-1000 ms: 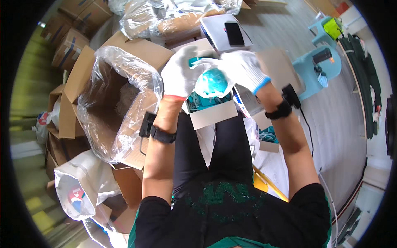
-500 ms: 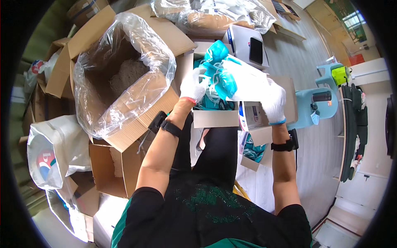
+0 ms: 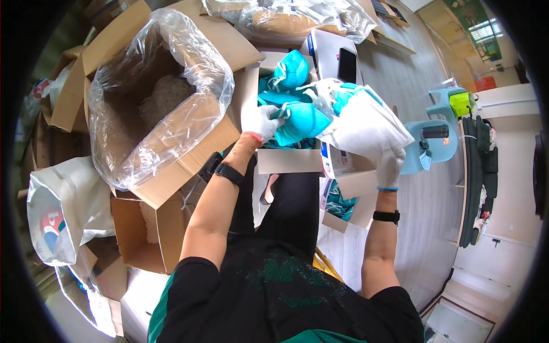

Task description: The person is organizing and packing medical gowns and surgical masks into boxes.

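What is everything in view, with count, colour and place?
Masks: several, turquoise, mostly in mask boxes
Mask boxes: two, pale, front and right
White packet: one, white, in right hand
Lined carton: one, brown, left
Small carton: one, brown, below it
Sack: one, white, far left
White box: one, white, top centre
Phone: one, black, on that box
Wrapped bundle: one, brown, clear plastic, top
Stools: two, light blue, right
Dark fabric: count unclear, dark green, far right
Left hand: one, white glove, at mask edge
Right hand: one, white glove, gripping packet
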Motion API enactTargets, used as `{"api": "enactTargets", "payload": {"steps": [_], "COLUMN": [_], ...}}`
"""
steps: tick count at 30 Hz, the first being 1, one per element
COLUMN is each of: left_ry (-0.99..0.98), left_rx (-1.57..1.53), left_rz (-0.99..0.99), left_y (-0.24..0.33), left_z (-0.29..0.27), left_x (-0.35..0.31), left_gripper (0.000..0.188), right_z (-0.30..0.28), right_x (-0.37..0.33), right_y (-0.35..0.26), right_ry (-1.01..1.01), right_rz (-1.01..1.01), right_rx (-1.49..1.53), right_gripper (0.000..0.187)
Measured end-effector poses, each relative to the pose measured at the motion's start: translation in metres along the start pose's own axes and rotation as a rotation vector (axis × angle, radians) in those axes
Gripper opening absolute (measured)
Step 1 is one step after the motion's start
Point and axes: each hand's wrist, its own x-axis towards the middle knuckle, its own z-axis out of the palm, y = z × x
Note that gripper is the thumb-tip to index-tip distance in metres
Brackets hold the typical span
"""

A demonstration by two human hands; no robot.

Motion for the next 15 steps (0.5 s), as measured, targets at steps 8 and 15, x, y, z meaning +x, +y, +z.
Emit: {"api": "enactTargets", "payload": {"steps": [8,15], "left_ry": [0.135,0.251], "left_rx": [0.275,0.411], "left_rz": [0.003,0.149], "left_y": [0.035,0.035], "left_z": [0.015,0.020], "left_x": [0.000,-0.004], "left_gripper": [0.032,0.053], "right_z": [-0.045,-0.081], "right_x": [-0.002,0.000], "right_y": [0.007,0.036], "right_ry": [0.032,0.004], "right_rz": [0.213,0.251], "right_rx": [0.256,0.608], "right_gripper": [0.032,0.035]}}
